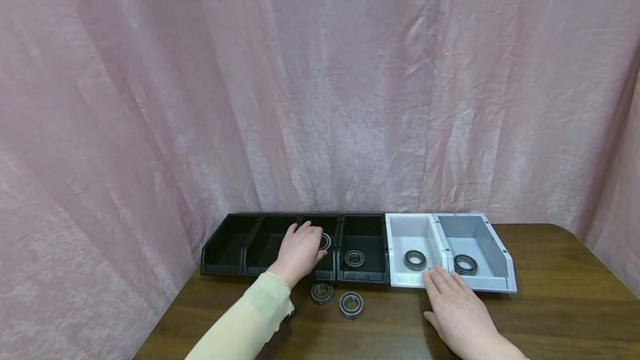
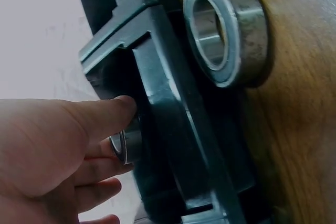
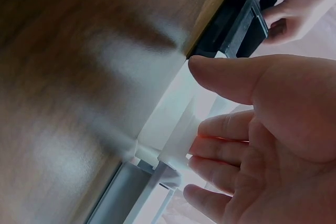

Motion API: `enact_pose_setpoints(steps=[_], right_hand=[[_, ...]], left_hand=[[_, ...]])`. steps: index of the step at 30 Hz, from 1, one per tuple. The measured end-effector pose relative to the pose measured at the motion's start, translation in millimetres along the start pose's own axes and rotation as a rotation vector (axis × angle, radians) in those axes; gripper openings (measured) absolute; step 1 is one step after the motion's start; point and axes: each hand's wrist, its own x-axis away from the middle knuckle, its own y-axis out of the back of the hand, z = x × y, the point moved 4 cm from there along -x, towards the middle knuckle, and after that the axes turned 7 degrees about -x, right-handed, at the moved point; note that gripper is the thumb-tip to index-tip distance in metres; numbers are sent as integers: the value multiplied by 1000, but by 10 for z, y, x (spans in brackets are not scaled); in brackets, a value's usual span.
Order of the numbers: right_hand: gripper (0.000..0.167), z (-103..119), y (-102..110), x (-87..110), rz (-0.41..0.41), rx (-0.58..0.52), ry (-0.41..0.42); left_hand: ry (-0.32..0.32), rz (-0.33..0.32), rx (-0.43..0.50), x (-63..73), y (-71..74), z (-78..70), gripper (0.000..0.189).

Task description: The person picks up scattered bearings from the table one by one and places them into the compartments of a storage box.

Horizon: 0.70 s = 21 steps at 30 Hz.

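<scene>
In the third black bin from the left, my left hand (image 1: pixel 299 251) pinches a ball bearing (image 2: pixel 127 144) between thumb and fingers. The fourth black bin holds another bearing (image 1: pixel 354 259). Two more bearings lie on the table before the black bins, a nearer one (image 1: pixel 351 305) and one close to the bin fronts (image 1: pixel 322 293). My right hand (image 1: pixel 457 310) is held flat with straight fingers at the front edge of the white bin (image 1: pixel 406 280); whether it touches is unclear. One bearing (image 1: pixel 415 260) sits in that white bin and another (image 1: pixel 465 264) in the grey bin (image 1: pixel 505 279).
The bins stand side by side in a row along the back of the brown wooden table (image 1: pixel 555 293). The two leftmost black bins (image 1: pixel 220 268) show dark floors. A pink curtain (image 1: pixel 320 88) hangs behind and along both sides.
</scene>
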Motion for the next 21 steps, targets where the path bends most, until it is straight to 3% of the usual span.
enact_pose_setpoints(steps=[9, 16, 21], right_hand=[[71, 5, 6, 1, 0, 3, 5], [71, 22, 24, 11, -50, -6, 16], [71, 21, 25, 22, -78, -2, 24]], left_hand=[[-18, 7, 20, -58, -414, 116, 45], [2, 57, 17, -20, -221, 49, 41], [-5, 34, 14, -25, -268, 57, 39]])
